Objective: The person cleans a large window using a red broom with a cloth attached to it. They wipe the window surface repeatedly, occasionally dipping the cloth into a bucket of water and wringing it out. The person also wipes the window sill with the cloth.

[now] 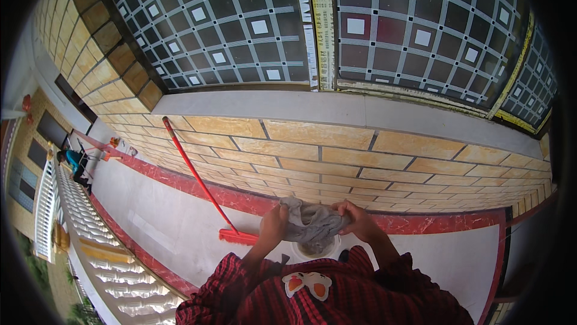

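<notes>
A wet-looking grey cloth (313,226) is stretched between my two hands at chest level. My left hand (274,224) grips its left end, and my right hand (356,222) pinches its right end. Below the cloth, partly covered by it, stands a round white bucket (334,250) on the floor; what it holds is mostly hidden. A red broom (198,176) leans on the tiled wall to the left, its red head (238,236) resting on the floor close to my left forearm.
Ahead rises a tan tiled wall (320,140) with a grey sill (270,104) and patterned windows (216,23) above. A balustrade (117,275) runs along the left. Farther off at left, a person (75,163) sits near the railing. A red border (432,224) edges the pale floor.
</notes>
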Demonstrator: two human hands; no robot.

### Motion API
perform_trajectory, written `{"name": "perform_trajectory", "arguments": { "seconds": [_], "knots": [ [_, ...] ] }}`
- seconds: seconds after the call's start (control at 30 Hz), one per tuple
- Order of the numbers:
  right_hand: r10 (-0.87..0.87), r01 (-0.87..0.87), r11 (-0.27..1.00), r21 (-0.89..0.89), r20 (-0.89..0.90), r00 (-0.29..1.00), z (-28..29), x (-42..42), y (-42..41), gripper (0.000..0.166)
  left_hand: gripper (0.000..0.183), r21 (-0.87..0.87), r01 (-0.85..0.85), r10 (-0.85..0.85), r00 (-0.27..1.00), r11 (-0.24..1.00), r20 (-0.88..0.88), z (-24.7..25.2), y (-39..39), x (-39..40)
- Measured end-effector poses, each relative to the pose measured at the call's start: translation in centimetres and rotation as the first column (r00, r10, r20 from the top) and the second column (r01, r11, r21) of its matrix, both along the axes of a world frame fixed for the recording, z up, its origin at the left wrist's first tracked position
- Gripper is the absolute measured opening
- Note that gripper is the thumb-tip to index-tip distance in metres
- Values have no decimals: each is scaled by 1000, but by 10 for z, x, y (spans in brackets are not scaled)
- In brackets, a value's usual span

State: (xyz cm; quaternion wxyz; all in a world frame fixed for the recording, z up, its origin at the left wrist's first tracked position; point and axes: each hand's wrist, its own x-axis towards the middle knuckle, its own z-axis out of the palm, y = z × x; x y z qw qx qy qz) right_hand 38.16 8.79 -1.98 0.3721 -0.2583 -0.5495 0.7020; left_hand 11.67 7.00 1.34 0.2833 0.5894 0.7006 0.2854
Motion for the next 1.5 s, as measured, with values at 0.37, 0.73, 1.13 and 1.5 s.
{"name": "perform_trajectory", "arguments": {
  "seconds": [0.37, 0.73, 1.13, 1.5],
  "knots": [
    [-32, -77, 932, 355, 291, 956, 93, -28, 31, 27, 34, 333, -116, -10, 935, 936, 353, 110, -1, 39],
    [-315, 270, 904, 330, 88, 945, 174, -116, 73, 24, 40, 160, 471, -351, 353, 868, 867, 13, 26, -52],
    [-628, 556, 778, 292, 385, 676, 209, -201, 84, 32, 49, 240, 136, -239, -19, 961, 971, -72, 93, -265],
    [-318, 265, 946, 189, 367, 874, 146, -249, 21, 63, 45, 215, 463, -31, -374, 860, 927, 27, 68, -193]
  ]
}}
